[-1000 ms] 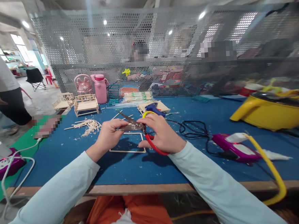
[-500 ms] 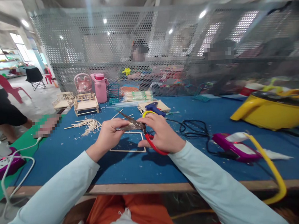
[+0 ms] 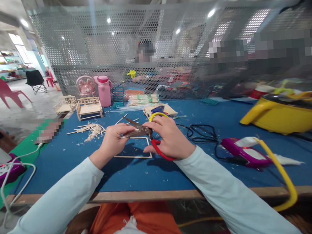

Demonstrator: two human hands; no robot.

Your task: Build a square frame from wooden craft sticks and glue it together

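Note:
Scissors (image 3: 137,131) with one red and one yellow handle loop are in my right hand (image 3: 170,138), their blades apart and pointing left. The fingers of my left hand (image 3: 112,141) are pinched together at the blades; what lies between them is too small to make out. Below both hands, a thin wooden rectangular frame (image 3: 133,156) lies flat on the blue table, partly covered by them. Beyond my left hand is a pile of short wooden sticks and offcuts (image 3: 93,130).
Small wooden bed-like models (image 3: 89,108) stand at the back left, beside a pink flask (image 3: 104,92). A blue tool (image 3: 158,110) rests on a wooden piece behind the scissors. To the right are a purple power strip (image 3: 245,153), black cable (image 3: 202,133) and yellow pot (image 3: 286,115).
The scissors and both hands stay almost in place. At the far left, a person in black shorts has moved mostly out of view.

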